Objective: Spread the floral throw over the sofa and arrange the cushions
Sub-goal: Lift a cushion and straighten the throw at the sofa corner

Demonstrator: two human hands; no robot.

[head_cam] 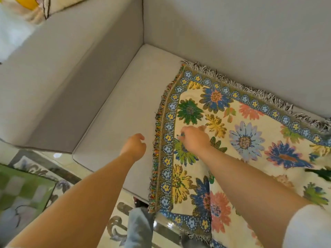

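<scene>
The floral throw (238,140) lies across the right part of the grey sofa (111,108) seat, its fringed left edge running down the cushion and over the front. The right hand (194,139) rests on the throw near that edge, fingers curled and pinching the fabric. The left hand (134,146) hovers over the bare seat just beside the fringe, fingers loosely curled, holding nothing. A green checkered cushion (23,190) lies on the patterned floor (118,224) at lower left
</scene>
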